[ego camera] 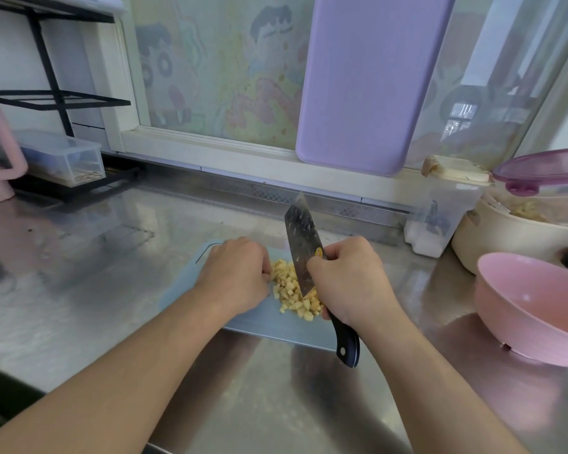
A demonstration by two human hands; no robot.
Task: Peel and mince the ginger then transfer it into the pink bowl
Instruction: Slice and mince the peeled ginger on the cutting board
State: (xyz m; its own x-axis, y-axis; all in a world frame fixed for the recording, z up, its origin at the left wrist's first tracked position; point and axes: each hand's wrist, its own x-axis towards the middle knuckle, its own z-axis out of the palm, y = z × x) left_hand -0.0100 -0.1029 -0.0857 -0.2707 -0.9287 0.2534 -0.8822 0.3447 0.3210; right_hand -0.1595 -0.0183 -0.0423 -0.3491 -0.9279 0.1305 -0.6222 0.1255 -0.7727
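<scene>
While the ginger (294,291) lies already diced in a loose heap on the pale blue cutting board (276,326), both hands work to corral it, which I judge to be the gathering step before a finer mince or the transfer. The right hand (351,283) wraps its fingers round the knife (304,244) where blade meets handle, a choked-up grip that gives control over the flat of the steel. The left hand (235,273) sits knuckles-up against the heap's left side, fingers curled under; whether they pinch any pieces or merely wall them in I cannot tell, since the fingertips are hidden.

Held this way, blade and hand bracket the pile from either side so the cubes cannot scatter over the steel counter (79,290). The knife's long axis runs from the dark handle, nearest the person, up and away to the tip, which points toward the window; the blade stands steeply tilted, its lower edge in among the pieces on the right. The heap itself stretches roughly front to back between the hands.

The pink bowl (532,309) waits on the counter well to the right, apart from the board, and appears empty.
</scene>
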